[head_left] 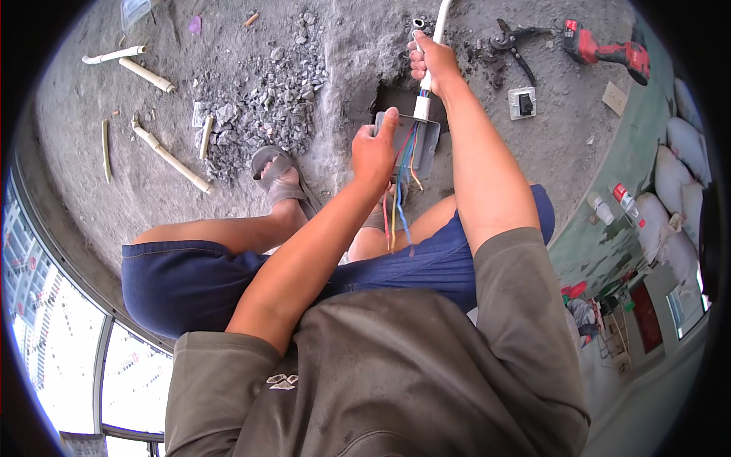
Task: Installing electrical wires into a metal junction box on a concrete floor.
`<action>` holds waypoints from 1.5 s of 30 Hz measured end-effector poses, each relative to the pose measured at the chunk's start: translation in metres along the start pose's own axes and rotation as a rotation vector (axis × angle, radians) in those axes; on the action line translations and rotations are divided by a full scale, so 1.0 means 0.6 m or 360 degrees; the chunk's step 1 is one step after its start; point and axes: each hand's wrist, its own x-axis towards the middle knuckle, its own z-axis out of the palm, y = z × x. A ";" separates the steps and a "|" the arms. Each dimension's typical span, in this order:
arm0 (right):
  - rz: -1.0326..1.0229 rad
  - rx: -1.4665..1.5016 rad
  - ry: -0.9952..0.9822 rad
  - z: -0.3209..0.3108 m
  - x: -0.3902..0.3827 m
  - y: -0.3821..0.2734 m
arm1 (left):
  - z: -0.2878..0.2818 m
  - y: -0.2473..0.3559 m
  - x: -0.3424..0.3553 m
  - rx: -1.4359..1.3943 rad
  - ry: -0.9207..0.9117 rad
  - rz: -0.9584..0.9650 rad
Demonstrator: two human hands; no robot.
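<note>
My left hand grips the near left side of a grey electrical junction box, its thumb on the rim. Several coloured wires, red, blue, green and yellow, run through the box and hang loose toward my lap. At the box's far wall sits a white pipe fitting. Beyond it, my right hand is closed around a white conduit pipe that reaches to the top edge. A short stretch of wire shows between pipe and fitting. The open end of another pipe shows beside my right fingers.
Right of my hands lie pliers-like cutters, a red and black cordless drill and a switch plate. Grey rubble and cut pipe pieces cover ground at left. A square hole is behind the box. White sacks line the right.
</note>
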 end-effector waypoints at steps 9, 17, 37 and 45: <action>0.0033 0.0048 -0.0003 0.001 -0.001 0.002 | -0.009 0.021 -0.003 -0.0771 -0.0371 -0.0617; -0.0028 0.0039 0.0020 -0.008 0.000 0.004 | -0.014 0.023 -0.007 0.0172 0.0122 0.0239; -0.0201 -0.0196 0.0359 0.032 -0.003 0.019 | -0.022 0.014 0.030 -0.0142 -0.0162 -0.0240; -0.0109 -0.0224 0.0246 0.000 0.002 0.010 | -0.087 0.034 0.073 -0.0722 -0.1448 -0.0730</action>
